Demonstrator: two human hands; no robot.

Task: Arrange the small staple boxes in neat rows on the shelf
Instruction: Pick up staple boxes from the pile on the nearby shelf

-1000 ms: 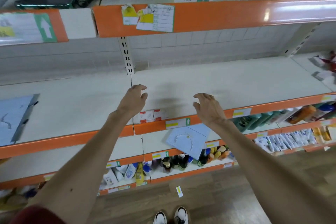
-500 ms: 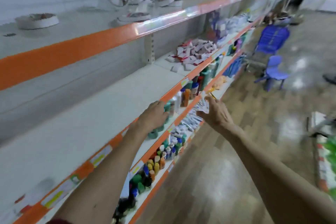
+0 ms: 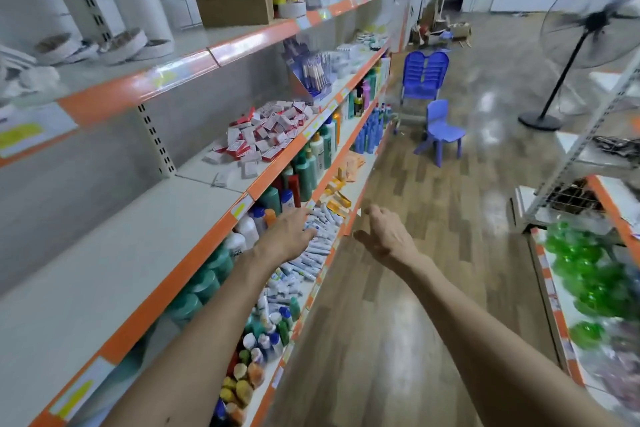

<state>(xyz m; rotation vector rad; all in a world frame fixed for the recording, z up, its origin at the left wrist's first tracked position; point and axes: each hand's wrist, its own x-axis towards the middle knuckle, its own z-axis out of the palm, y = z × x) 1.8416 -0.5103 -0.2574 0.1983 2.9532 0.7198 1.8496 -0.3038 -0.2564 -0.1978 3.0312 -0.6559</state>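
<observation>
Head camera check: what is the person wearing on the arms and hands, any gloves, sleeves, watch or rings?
Nothing worn shows. The left hand and right hand are bare: no gloves, and no rings that I can make out. The left forearm and right forearm are bare down to the frame's edge, with no sleeve, watch or band in view.

Open shelf board [image 3: 104, 253] near, staple boxes [image 3: 266, 132] heaped farther along, upper shelf [image 3: 138, 87] overhead

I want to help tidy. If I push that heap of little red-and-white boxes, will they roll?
Probably slide, not roll: the staple boxes look flat-sided. Small, so likely light. Heaped loosely near the shelf edge, some might tumble off.
</observation>
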